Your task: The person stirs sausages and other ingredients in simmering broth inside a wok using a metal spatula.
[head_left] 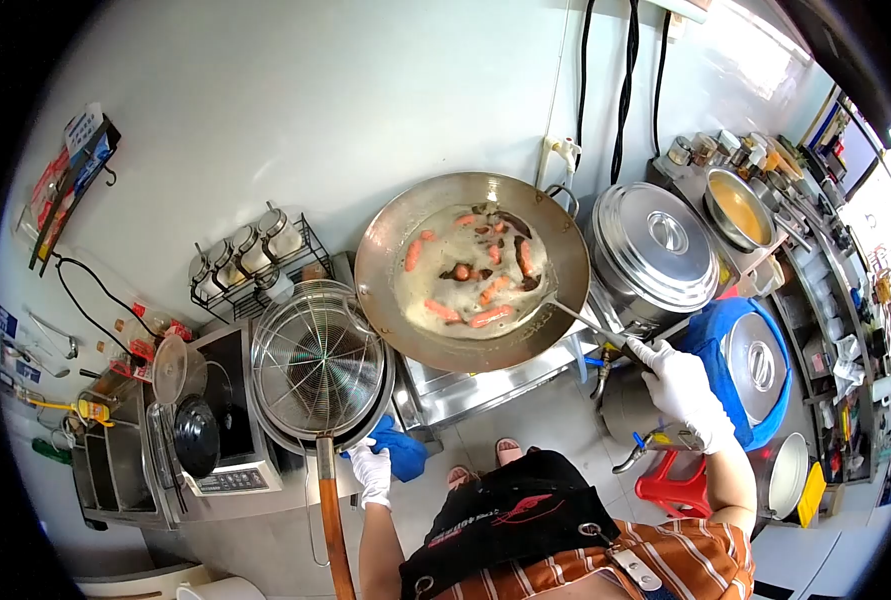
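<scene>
My right hand (680, 390), in a white glove, is closed round the dark handle of a long metal ladle (587, 321). The ladle's head dips into foaming liquid at the right side of a large wok (385, 310), and its shape is mostly hidden. Several pink sausages (490, 317) and some darker brown pieces float in the wok. My left hand (370, 472), also gloved in white, is at a blue cloth (397, 450), fingers closed on it beside a pot's rim. On that pot rests a round wire strainer (315, 345), its wooden handle (332, 520) running toward me.
A big lidded steel pot (655, 250) stands right of the wok. Another lidded pot wrapped in blue (755, 370) is near my right arm, above a red stool (673, 485). Left are an induction cooker (230, 410) and a seasoning-jar rack (265, 265).
</scene>
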{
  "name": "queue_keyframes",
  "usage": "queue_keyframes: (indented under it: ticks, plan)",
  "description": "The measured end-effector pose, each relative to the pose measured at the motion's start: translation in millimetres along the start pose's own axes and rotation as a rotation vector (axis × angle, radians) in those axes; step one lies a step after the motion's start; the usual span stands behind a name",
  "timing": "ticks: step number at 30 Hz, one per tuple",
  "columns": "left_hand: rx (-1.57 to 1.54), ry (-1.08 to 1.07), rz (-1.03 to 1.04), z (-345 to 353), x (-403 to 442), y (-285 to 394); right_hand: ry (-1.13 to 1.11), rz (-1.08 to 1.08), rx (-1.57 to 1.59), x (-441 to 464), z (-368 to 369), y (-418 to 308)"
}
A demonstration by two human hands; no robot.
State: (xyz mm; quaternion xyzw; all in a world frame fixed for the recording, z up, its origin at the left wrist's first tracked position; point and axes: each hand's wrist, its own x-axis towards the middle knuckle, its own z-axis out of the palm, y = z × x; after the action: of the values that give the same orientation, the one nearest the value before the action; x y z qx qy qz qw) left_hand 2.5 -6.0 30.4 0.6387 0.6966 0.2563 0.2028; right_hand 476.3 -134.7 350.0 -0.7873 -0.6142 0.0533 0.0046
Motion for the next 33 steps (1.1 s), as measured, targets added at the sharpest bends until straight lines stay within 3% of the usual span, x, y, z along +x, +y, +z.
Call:
queue_keyframes:
  ticks: [4,8,9,13,17,24,33]
  plan:
    - [0.007,0.015,0.024,-1,-1,1,-0.044,-0.001,-0.007,4,13,-9]
    - [0.018,0.051,0.062,3,-1,-3,0.077,-0.162,0.041,19,47,-17]
    - [0.021,0.055,0.066,3,-1,-3,-0.016,-0.076,0.089,26,50,-25]
    - [0.009,0.042,0.053,0,-2,2,-0.028,-0.1,0.089,51,76,-46]
    - [0.017,0.047,0.052,-2,-2,6,0.102,-0.215,0.152,78,114,-58]
    - [0.008,0.025,0.003,1,-1,3,0.135,-0.184,0.168,118,117,-94]
    - [0.001,0.044,0.037,4,-1,-2,0.321,-0.169,0.045,171,140,-80]
